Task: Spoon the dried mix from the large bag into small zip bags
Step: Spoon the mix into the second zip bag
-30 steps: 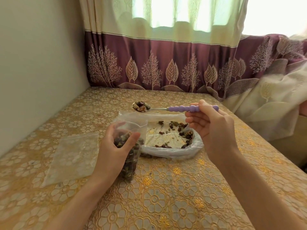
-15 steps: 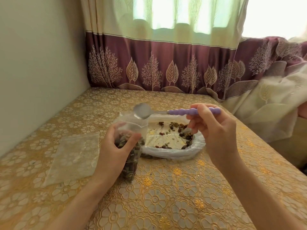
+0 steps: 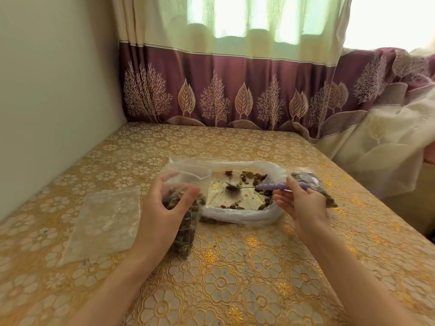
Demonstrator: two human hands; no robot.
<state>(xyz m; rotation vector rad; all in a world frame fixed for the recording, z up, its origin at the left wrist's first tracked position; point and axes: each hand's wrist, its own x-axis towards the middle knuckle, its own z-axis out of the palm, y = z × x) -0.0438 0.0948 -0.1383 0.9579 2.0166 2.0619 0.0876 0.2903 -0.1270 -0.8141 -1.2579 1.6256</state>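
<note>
Gold floral table [image 3: 235,285], curtain [image 3: 235,90], perhaps window.

The desk [image 3: 235,278] wears a gold floral lace pattern. The curtain [image 3: 235,90] is cream above, maroon below with pale trees and leaves. The spoon [image 3: 270,186] has a lilac handle.

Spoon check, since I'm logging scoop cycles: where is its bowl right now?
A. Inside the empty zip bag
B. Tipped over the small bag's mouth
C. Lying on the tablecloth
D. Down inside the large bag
D: the spoon, held by the right hand, has its bowl down among the dried mix inside the large bag.
</note>
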